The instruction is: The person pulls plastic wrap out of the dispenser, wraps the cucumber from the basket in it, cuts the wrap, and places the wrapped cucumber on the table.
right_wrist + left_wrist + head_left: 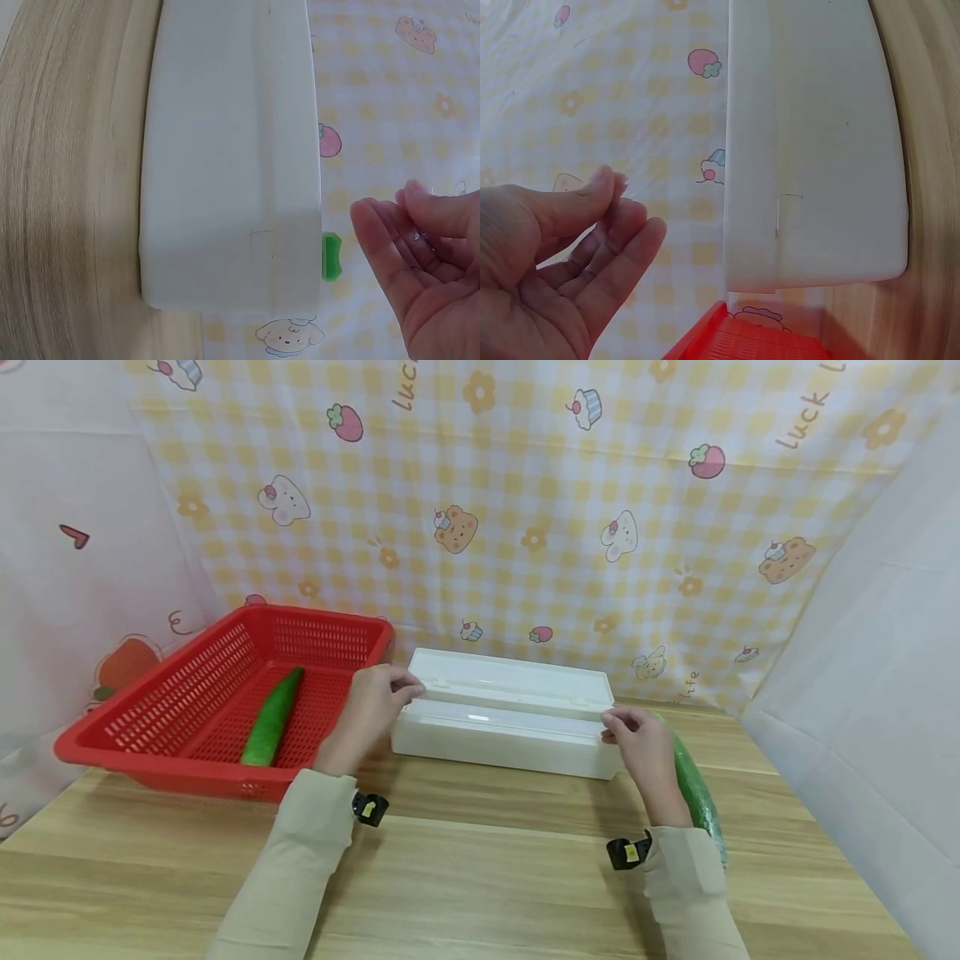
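A long white cling film dispenser (502, 747) stands on the table in the head view. Above its left end my left hand (372, 702) pinches what looks like clear cling film (628, 185) between thumb and fingertips. At the right end, my right hand (647, 747) has thumb and fingers together the same way, with glints of clear film (420, 237) among them. How far the film stretches between the hands is hard to see. Beside the right forearm lies a long green cucumber (697, 789), shiny as if wrapped and partly hidden by the arm.
A red perforated basket (217, 768) sits to the left, holding another cucumber (272, 718). Behind the dispenser hangs a checked cloth (525, 585). A small green plastic piece (331, 256) shows beside the dispenser in the right wrist view. The wooden table (465, 885) extends in front.
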The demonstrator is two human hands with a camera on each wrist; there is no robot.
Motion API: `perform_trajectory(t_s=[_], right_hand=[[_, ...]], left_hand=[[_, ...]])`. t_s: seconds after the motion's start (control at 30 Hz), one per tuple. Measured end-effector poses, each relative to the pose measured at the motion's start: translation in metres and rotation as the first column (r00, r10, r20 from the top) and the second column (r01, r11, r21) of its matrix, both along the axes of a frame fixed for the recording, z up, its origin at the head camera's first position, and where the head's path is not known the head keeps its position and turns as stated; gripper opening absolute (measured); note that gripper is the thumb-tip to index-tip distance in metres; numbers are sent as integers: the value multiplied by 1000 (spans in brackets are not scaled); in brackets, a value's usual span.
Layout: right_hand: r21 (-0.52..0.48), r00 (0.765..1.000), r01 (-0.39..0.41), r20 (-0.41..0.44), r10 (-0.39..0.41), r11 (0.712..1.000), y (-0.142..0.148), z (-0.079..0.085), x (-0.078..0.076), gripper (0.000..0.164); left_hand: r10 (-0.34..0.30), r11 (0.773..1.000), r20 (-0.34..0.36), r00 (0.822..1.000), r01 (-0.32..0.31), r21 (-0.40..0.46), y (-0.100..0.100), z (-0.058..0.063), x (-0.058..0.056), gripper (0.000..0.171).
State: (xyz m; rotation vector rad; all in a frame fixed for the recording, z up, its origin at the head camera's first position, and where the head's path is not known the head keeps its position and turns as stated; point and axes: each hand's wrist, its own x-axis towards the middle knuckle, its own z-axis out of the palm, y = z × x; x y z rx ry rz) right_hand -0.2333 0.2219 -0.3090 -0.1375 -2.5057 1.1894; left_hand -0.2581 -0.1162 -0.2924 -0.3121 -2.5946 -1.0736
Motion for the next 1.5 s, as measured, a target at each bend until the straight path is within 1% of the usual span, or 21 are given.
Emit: perform_trajectory(t_s=[0.07,0.13,0.27,0.37,0.5,0.6,0.67,0.77,0.9,1.0,1.1,1.33,1.5], right_hand=[[-8,1000,23,-7,-23,1000,0,1,1,24],[-15,999,37,-36,-37,999,-1,1,1,25],[-69,990,32,-136,-41,997,-2,4,2,24],[-100,976,24,-211,-45,995,-3,6,4,23],[-113,956,17,-289,-49,994,-4,12,6,21],[-114,945,9,-325,-46,993,-4,17,9,21],[-110,942,12,-332,-49,994,-5,20,11,20],[-106,933,8,-356,-46,994,-5,26,14,19],[-106,912,-5,-408,-39,994,-6,33,17,17],[-125,904,-16,-426,-39,992,-6,38,20,17],[-132,904,-8,-426,-49,991,-6,43,23,18],[-121,893,8,-446,-62,993,-7,53,31,20],[-143,881,-16,-471,-54,990,-9,59,38,22]], left_hand=[[9,1000,-16,1000,-9,21,1,1,0,16],[16,999,-45,999,-14,46,1,2,0,17],[51,996,-127,991,-41,79,2,4,1,17],[78,992,-184,980,-57,116,3,6,2,17],[101,981,-242,965,-56,185,4,9,4,16],[121,974,-275,954,-61,218,5,12,6,15],[131,971,-300,945,-60,232,5,14,7,14],[136,967,-345,929,-48,251,5,17,9,13],[136,961,-405,904,-21,275,4,22,13,12],[139,957,-433,891,-8,291,4,26,16,12],[148,951,-452,880,-1,309,4,31,19,11],[162,943,-466,870,3,332,4,40,26,12],[179,943,-479,859,-12,331,3,45,31,15]])
